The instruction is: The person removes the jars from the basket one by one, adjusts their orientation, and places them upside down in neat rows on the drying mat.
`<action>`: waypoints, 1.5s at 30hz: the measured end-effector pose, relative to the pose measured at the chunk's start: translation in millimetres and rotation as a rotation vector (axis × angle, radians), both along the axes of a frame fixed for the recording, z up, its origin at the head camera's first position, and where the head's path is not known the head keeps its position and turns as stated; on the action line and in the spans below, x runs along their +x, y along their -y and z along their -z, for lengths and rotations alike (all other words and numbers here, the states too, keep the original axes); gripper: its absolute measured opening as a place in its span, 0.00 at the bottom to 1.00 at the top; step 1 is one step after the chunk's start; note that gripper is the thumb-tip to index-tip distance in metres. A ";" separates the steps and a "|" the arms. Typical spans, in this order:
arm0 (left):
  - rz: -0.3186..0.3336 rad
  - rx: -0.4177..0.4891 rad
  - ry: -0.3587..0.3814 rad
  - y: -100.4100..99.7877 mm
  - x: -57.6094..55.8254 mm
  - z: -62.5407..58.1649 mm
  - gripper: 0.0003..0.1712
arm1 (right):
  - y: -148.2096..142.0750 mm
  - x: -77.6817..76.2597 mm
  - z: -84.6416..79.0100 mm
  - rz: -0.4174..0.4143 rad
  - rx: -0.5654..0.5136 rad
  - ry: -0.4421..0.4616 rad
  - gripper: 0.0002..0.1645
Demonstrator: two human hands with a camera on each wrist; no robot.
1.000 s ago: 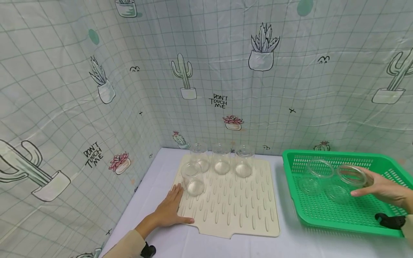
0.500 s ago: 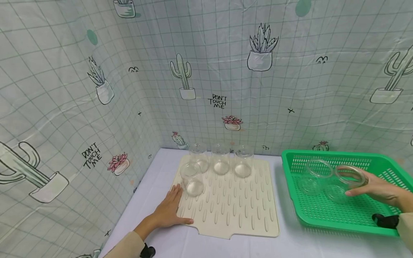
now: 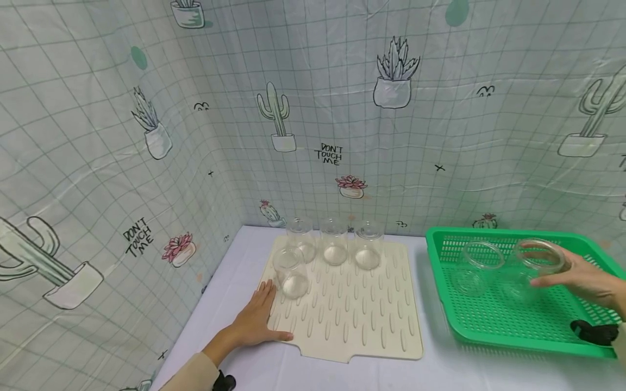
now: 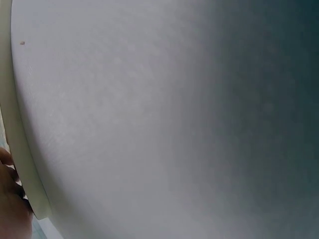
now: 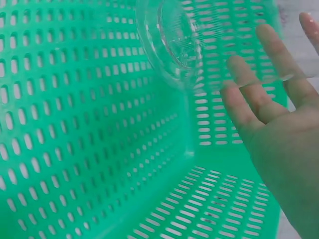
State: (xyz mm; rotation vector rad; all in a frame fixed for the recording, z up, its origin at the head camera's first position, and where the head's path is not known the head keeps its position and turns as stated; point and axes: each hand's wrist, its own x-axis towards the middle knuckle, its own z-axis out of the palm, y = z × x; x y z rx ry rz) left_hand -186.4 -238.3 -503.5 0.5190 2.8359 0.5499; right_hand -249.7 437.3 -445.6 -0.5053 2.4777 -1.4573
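Observation:
My left hand (image 3: pixel 256 317) lies flat with straight fingers on the left edge of a beige ribbed drying board (image 3: pixel 362 326). Three clear cups stand in a row at the board's back, such as the middle cup (image 3: pixel 335 253); another clear cup (image 3: pixel 295 283) stands in front of the left one. Inside the green basket (image 3: pixel 528 347), my right hand (image 3: pixel 582 277) grips a clear cup (image 3: pixel 532 270) from its right side, thumb in front. A further clear cup (image 3: pixel 476 274) stands to its left. The right wrist view shows the right hand's fingers (image 5: pixel 249 94) curved at clear walls.
A white cloth (image 3: pixel 381 374) covers the table. Behind and to the left hangs a curtain (image 3: pixel 313 119) with cactus prints. The basket's raised perforated walls (image 5: pixel 89 99) surround the right hand's cup. The left wrist view shows mostly the blurred tabletop (image 4: pixel 124 109).
My right hand and its cup dip slightly left at first, then shift right and a little up. The left hand and the cups on the board stay as they were.

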 end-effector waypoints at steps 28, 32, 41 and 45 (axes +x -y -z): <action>-0.156 0.352 0.096 9.9 -7.3 -34.9 0.66 | 25.0 20.8 -67.5 0.142 0.043 -0.411 0.54; -0.167 0.431 0.048 9.7 -9.4 -51.8 0.64 | 36.8 24.3 -79.8 0.127 0.058 -0.396 0.54; -0.135 0.528 -0.073 0.4 -12.0 -87.7 0.59 | 75.5 33.2 -113.9 0.028 0.017 -0.330 0.52; -0.125 0.566 -0.090 -12.3 -9.9 -109.0 0.57 | 93.1 33.3 -123.6 -0.102 -0.219 -0.311 0.48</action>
